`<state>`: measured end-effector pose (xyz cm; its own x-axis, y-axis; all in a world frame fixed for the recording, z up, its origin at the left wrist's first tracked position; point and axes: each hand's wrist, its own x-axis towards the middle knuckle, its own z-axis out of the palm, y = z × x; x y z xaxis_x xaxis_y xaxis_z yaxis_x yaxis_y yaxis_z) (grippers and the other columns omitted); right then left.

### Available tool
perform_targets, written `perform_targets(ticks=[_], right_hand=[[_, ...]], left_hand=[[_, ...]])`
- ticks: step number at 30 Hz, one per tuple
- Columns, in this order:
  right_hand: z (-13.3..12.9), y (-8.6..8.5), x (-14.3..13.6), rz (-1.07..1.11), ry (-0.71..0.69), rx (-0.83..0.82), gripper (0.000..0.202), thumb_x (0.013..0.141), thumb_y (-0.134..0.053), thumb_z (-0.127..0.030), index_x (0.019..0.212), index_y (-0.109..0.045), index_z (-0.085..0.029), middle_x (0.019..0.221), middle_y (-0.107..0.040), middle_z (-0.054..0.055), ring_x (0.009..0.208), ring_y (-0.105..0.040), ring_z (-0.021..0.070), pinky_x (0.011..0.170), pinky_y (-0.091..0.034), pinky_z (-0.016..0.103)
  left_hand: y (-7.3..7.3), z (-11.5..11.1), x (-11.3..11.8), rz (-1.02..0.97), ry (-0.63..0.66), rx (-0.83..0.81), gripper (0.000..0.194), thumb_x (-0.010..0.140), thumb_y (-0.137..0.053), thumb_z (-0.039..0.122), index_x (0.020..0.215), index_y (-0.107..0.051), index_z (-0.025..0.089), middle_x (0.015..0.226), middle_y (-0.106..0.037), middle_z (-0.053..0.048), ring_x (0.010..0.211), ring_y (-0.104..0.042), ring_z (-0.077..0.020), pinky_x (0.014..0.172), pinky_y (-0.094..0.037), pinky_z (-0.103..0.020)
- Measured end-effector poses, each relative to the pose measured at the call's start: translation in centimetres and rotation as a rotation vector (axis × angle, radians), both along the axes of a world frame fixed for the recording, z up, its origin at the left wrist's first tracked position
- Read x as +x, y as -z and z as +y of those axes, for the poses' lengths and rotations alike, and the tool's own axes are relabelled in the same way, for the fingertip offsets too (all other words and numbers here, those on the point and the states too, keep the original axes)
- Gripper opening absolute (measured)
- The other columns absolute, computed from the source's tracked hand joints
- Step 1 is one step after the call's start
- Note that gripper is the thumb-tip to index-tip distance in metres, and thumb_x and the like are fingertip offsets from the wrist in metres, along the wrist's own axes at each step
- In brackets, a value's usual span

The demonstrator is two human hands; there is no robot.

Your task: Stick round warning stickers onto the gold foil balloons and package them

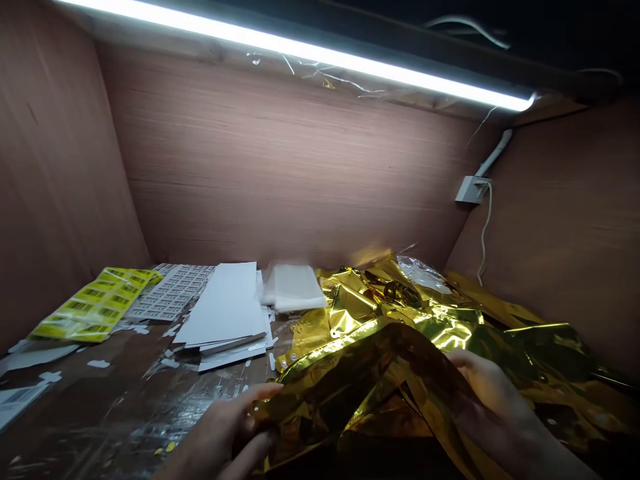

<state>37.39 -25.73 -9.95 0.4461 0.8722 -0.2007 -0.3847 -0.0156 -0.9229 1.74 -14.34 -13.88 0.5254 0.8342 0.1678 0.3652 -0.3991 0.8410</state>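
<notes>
A sheet of shiny gold foil point(320, 400) spans the space between my hands, folded and sagging in the middle. My left hand point(220, 430) grips its left end, thumb above and fingers curled below. At the right side my right hand point(493, 393) is closed around another part of it, with most of its fingers hidden behind the foil. Just beyond lies a crumpled heap of more gold foil point(445, 320), spread over the right half of the table. A few small holes or dots show near the foil's left edge.
On the table point(115, 407) lie yellow barcode labels point(95, 303), printed label sheets point(173, 290), a stack of white cards point(223, 307) and clear plastic bags point(295, 287). Wooden panels enclose the back and sides. A tube light point(300, 50) runs overhead; a socket point(470, 189) with a cord is at right.
</notes>
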Motion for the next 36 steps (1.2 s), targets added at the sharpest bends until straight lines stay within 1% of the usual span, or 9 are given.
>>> perform_targets(ticks=[4,9,11,13,16,20,28,32,36], right_hand=[[0.6,0.2,0.9,0.131,0.163,0.025,0.017,0.084,-0.057,-0.014,0.097,-0.067,-0.013,0.099,-0.079,0.016,0.095,-0.08,0.0291,0.082,-0.069,0.036],[0.1,1.5,1.1,0.094,0.323,0.059,0.032,0.082,-0.055,-0.006,0.113,-0.057,-0.013,0.117,-0.075,0.022,0.105,-0.078,0.029,0.087,-0.068,0.036],[-0.6,2.3,0.6,-0.223,0.344,0.132,0.035,0.084,-0.063,-0.015,0.119,-0.06,-0.016,0.12,-0.075,0.018,0.108,-0.077,0.0297,0.091,-0.067,0.039],[-1.4,3.0,-0.5,-0.738,0.266,0.142,0.04,0.088,-0.068,-0.027,0.127,-0.064,-0.021,0.129,-0.073,0.014,0.115,-0.074,0.0311,0.098,-0.064,0.043],[-2.1,3.6,-2.6,-1.485,-0.051,0.128,0.047,0.093,-0.065,-0.031,0.14,-0.065,-0.025,0.144,-0.066,0.01,0.132,-0.064,0.0338,0.108,-0.057,0.049],[-1.7,3.6,-4.4,-1.963,-0.403,0.11,0.047,0.099,-0.057,-0.03,0.145,-0.063,-0.019,0.149,-0.058,0.009,0.137,-0.058,0.0359,0.106,-0.058,0.051],[-1.8,4.7,-4.1,-2.161,-0.373,0.057,0.045,0.102,-0.053,-0.031,0.145,-0.062,-0.021,0.149,-0.056,0.008,0.133,-0.06,0.0368,0.101,-0.061,0.052],[-2.0,5.3,-4.0,-2.183,-0.335,0.064,0.043,0.102,-0.052,-0.03,0.142,-0.065,-0.02,0.147,-0.057,0.009,0.132,-0.061,0.0376,0.1,-0.061,0.053],[-2.1,5.4,-4.0,-2.197,-0.329,0.068,0.043,0.101,-0.051,-0.027,0.14,-0.066,-0.017,0.145,-0.059,0.011,0.13,-0.062,0.0383,0.1,-0.061,0.054]], left_hand=[[-0.1,1.4,0.8,0.137,0.023,-0.099,0.069,0.094,-0.06,0.058,0.152,-0.048,0.022,0.065,-0.055,0.004,0.062,-0.05,-0.0182,0.061,-0.042,-0.026],[-0.3,2.5,1.6,0.223,0.088,-0.065,0.077,0.099,-0.051,0.055,0.162,-0.025,0.021,0.072,-0.054,0.005,0.071,-0.051,-0.0193,0.069,-0.04,-0.029],[-0.3,2.6,1.7,0.246,0.098,-0.033,0.078,0.099,-0.05,0.055,0.164,-0.022,0.022,0.071,-0.054,0.004,0.074,-0.051,-0.0204,0.073,-0.04,-0.031],[-0.1,2.7,1.7,0.257,0.119,-0.016,0.079,0.099,-0.05,0.055,0.164,-0.02,0.023,0.072,-0.055,0.004,0.076,-0.052,-0.021,0.076,-0.04,-0.031],[0.3,3.0,1.7,0.256,0.158,-0.002,0.076,0.1,-0.049,0.056,0.163,-0.022,0.025,0.075,-0.056,0.004,0.075,-0.051,-0.02,0.075,-0.04,-0.03],[0.4,3.1,1.6,0.274,0.173,0.043,0.069,0.101,-0.048,0.057,0.159,-0.031,0.025,0.075,-0.055,0.004,0.073,-0.051,-0.019,0.073,-0.04,-0.029],[-0.6,2.5,0.7,0.254,0.25,0.045,0.082,0.09,-0.065,0.054,0.159,-0.03,0.027,0.087,-0.065,0.001,0.086,-0.061,-0.0229,0.077,-0.049,-0.029],[-0.1,2.8,0.1,0.31,0.253,0.195,0.07,0.091,-0.065,0.044,0.155,-0.041,0.027,0.078,-0.064,0.003,0.076,-0.063,-0.0193,0.073,-0.052,-0.027],[0.1,3.2,-0.7,0.287,0.28,0.414,0.056,0.096,-0.059,0.035,0.151,-0.047,0.029,0.086,-0.071,0.002,0.081,-0.069,-0.0177,0.076,-0.057,-0.025]])
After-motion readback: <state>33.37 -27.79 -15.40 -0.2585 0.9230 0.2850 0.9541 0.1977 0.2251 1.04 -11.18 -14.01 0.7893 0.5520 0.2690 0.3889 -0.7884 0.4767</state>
